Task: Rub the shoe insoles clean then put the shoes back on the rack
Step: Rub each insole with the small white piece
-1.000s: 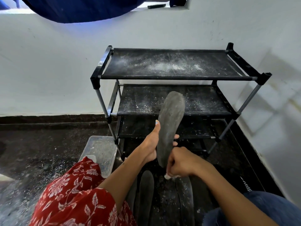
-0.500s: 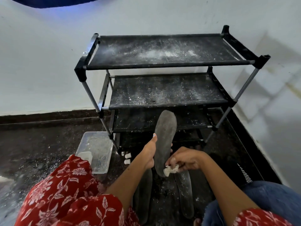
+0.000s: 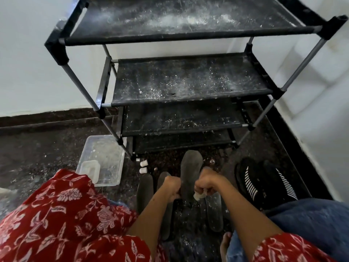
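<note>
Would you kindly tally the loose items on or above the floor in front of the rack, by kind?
Insoles: 4, one held, three on the floor
Shoes: 2, black with white stripes
Clear tubs: 1
White caps: 2
Wipes: 1, in the right hand's grip
Total: 10

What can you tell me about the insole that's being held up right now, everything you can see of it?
The held insole is dark grey, flat and foot-shaped, with a matte, dusty-looking surface. It stands nearly upright, rounded end up, in front of the rack's lowest shelf. The left hand grips its left edge and the right hand grips its right side while pinching a small whitish wad against the lower end. Its bottom tip is hidden.
</note>
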Demonstrator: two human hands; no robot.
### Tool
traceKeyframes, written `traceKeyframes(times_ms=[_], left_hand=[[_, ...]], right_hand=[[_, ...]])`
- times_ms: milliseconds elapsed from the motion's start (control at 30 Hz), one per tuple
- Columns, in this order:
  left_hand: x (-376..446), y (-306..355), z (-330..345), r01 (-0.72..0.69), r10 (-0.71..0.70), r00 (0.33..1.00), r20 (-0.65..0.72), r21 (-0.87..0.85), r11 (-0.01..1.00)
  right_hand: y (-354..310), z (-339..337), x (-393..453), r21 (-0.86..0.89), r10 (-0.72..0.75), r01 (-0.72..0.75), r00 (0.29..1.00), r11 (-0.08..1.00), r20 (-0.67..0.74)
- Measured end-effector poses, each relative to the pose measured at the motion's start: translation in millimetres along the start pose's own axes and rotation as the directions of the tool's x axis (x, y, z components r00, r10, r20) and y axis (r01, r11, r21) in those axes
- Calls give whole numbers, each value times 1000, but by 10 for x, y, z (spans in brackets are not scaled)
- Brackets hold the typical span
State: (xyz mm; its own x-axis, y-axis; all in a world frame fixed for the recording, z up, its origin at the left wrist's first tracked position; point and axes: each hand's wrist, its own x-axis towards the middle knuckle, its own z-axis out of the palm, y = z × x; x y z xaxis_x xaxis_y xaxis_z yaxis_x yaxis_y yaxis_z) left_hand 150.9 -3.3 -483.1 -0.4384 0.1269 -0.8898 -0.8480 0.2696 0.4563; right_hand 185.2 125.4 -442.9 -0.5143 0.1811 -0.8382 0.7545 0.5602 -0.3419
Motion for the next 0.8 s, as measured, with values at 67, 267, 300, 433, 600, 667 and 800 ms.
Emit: traceKeyframes(times_ms=[67, 267, 300, 433, 600, 667, 800], left_hand=[[26, -118, -13, 18, -17, 1000, -16, 56, 998], [221, -414, -64, 81, -70, 993, -91, 119, 990], [285, -463, -73, 83, -67, 991, -116, 139, 987], [535, -685, -85, 70, -31, 991, -130, 314, 947], [920, -1017, -54, 145, -89, 983, -159, 392, 908], [1061, -1159, -40, 162, -92, 980, -174, 446, 880], [846, -1117, 36, 130, -46, 985, -165, 548, 826]], right_hand=[[44, 104, 71, -60, 17, -17, 1000, 998, -8], [188, 425, 349, -81, 50, -50, 999, 995, 0], [221, 482, 382, -67, 59, -59, 998, 996, 3], [382, 703, 498, -62, 103, -103, 995, 993, -8], [542, 903, 603, -45, 158, -160, 986, 986, -52], [576, 994, 655, 0, 187, -187, 981, 982, -53], [684, 1121, 734, 25, 255, -254, 965, 967, -63]])
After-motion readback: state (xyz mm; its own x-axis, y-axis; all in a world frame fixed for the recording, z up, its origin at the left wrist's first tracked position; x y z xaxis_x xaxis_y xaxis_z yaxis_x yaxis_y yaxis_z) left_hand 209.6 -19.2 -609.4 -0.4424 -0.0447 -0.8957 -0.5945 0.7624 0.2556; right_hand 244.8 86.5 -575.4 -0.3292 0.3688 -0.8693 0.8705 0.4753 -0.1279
